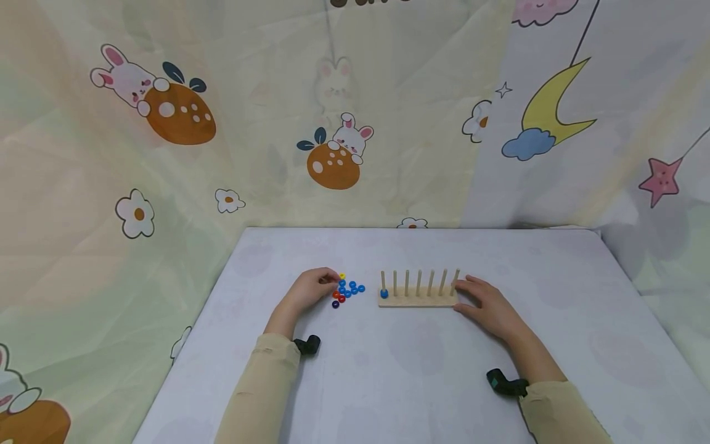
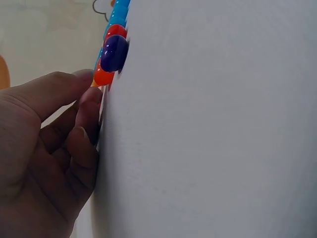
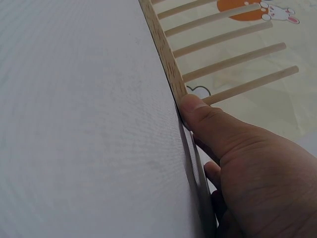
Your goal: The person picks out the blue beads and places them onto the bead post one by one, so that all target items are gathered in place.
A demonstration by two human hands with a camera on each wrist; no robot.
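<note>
My left hand is at the left edge of a cluster of small beads. Its thumb and forefinger tips come close together beside an orange bead in the left wrist view; whether a bead sits between them is hidden. Around them lie several blue beads, a red bead, a dark purple bead and a yellow bead. My right hand holds the right end of a wooden peg board, thumb at the front corner. A blue bead sits low on its leftmost peg.
Several upright wooden pegs rise from the board. A white cloth covers the table, whose back edge meets a printed curtain. Dark wrist cameras sit at both sleeves.
</note>
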